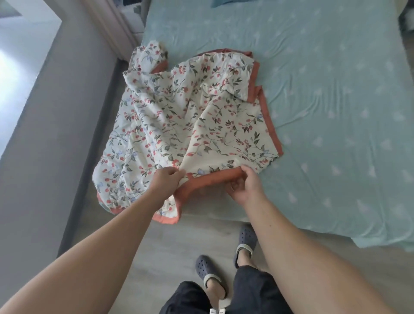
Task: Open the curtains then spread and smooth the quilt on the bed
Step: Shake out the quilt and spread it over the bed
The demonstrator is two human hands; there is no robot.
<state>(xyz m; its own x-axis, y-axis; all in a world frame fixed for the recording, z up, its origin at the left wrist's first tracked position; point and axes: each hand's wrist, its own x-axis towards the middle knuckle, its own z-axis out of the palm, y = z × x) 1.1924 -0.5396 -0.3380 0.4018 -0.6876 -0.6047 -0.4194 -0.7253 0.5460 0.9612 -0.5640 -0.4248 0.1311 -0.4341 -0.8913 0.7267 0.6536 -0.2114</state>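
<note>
A cream quilt (179, 116) with a floral print and a rust-orange border lies bunched and folded at the near left corner of the bed (324, 100), which wears a pale teal sheet. Part of the quilt hangs over the bed's near edge. My left hand (167, 180) pinches the quilt's near bordered edge. Just to its right, my right hand (245, 186) grips the same orange border with curled fingers. No curtains are in view.
I stand at the foot of the bed on a light wood floor (170, 246) in dark clogs (207, 272). A grey wall (44, 134) runs along the left. A teal pillow corner (221, 2) shows at the far end.
</note>
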